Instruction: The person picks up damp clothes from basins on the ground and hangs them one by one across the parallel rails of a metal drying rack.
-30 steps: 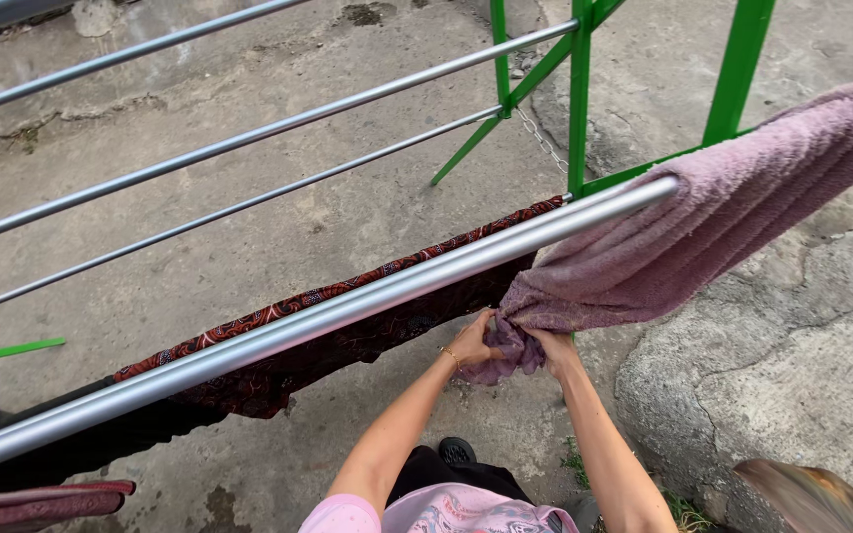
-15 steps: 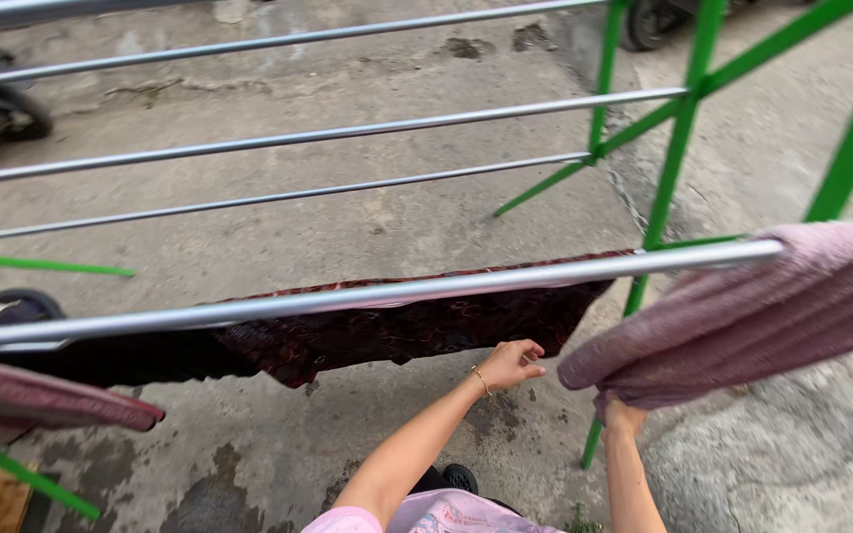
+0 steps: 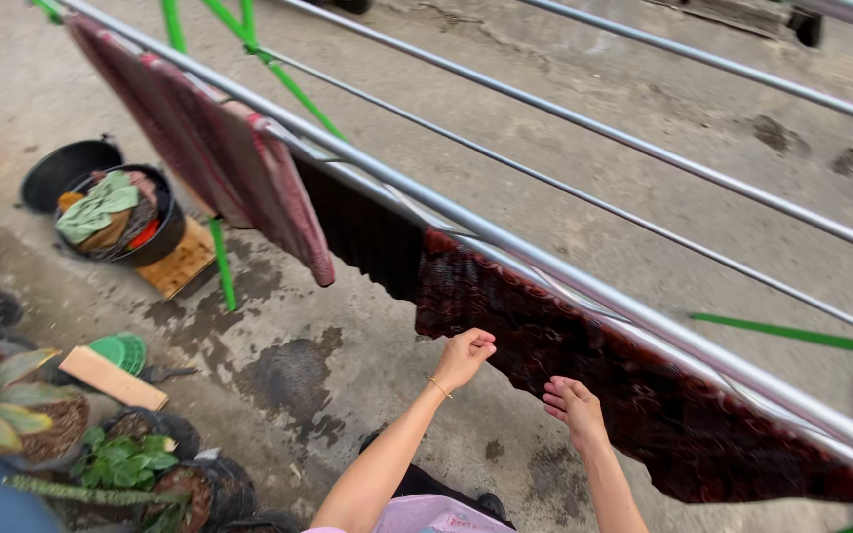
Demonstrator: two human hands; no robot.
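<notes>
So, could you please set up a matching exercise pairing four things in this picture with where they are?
1. left hand
2. right hand
3. black basin
4. potted plants

a. open, just below the cloth
b. lower left corner
c. fist at the dark red patterned cloth's edge
d. on a wooden board, holding clothes

Pairs: 1-c, 2-a, 3-d, 4-b

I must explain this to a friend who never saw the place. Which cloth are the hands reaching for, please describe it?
Follow the nearest silver rail of the drying rack. Three cloths hang there; the left hand and right hand are at the dark red patterned cloth, lowest right. Its neighbours are a plain black cloth and a striped pinkish one.
</notes>
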